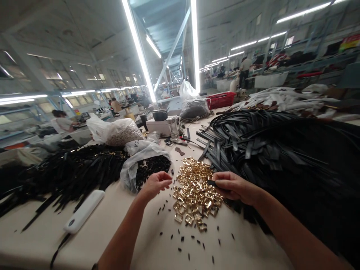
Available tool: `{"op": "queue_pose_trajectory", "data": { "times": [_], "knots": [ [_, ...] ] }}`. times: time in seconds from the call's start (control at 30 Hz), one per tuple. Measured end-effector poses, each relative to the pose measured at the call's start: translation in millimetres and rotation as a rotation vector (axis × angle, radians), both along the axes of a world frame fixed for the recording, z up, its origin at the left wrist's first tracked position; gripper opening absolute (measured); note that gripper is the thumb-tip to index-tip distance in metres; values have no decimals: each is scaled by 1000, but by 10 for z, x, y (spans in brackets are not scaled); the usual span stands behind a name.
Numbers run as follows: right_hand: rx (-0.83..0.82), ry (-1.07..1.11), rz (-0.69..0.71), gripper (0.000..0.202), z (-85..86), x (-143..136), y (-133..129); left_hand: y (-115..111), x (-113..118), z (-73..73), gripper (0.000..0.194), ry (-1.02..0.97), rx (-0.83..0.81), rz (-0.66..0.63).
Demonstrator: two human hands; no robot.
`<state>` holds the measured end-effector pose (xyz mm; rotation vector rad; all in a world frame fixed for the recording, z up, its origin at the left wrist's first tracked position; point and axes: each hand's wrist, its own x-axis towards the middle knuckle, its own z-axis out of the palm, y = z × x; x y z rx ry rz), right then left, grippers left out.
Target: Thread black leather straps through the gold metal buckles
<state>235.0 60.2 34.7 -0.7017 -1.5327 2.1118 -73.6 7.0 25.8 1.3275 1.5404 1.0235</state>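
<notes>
Black strap: we have its short end [211, 183] poking out of our right hand [236, 185]; the long axis runs roughly left to right, with the tip facing left towards our other hand.
Right fingers: closed in a pinch, thumb against forefinger, with the strap between them.
Left fingers: thumb and forefinger of our left hand [154, 184] nearly meet, pointing right; we cannot tell whether anything small sits between them.
Gold buckles: the loose pile [194, 187] lies on the surface [157, 251] between our two hands. Our right hand is nearer, at the right edge of the pile; the left is just off the left edge. We cannot tell whether the strap tip touches a buckle.
Small black pieces: scattered [182, 238] to the left of the pile and on its near side.
Clear bag: open [128, 170] just left of our left hand, with more black pieces inside.
Strap heap: spread [239, 131] to the right, beyond our right hand.
</notes>
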Motion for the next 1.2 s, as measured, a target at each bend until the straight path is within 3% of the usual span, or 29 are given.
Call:
{"op": "queue_pose_trajectory", "data": {
  "times": [0.23, 0.33, 0.43, 0.53, 0.67, 0.83, 0.93, 1.2],
  "knots": [
    [0, 33, -59, 38, -111, -68, 32, -5, 190, -208, 14, 543, 143, -124],
    [-10, 23, -70, 40, -150, -80, 46, 26, 247, -271, 7, 609, 161, -121],
    [-7, 12, -82, 40, -167, -80, 56, 68, 275, -279, 17, 610, 165, -92],
    [10, 4, -88, 41, -166, -81, 54, 116, 345, -259, 15, 391, 134, -42],
    [45, -19, -134, 43, -169, -122, 33, 175, 544, -258, 28, -260, 25, 28],
    [209, -138, -386, 33, -243, -263, 5, 156, 789, -323, 35, -780, -45, 100],
    [318, -147, -490, 24, -299, -357, -28, 101, 884, -336, 33, -862, -100, 77],
    [329, -41, -434, 19, -432, -526, -140, 9, 1048, -323, 27, -814, -114, -9]
  ]
}}
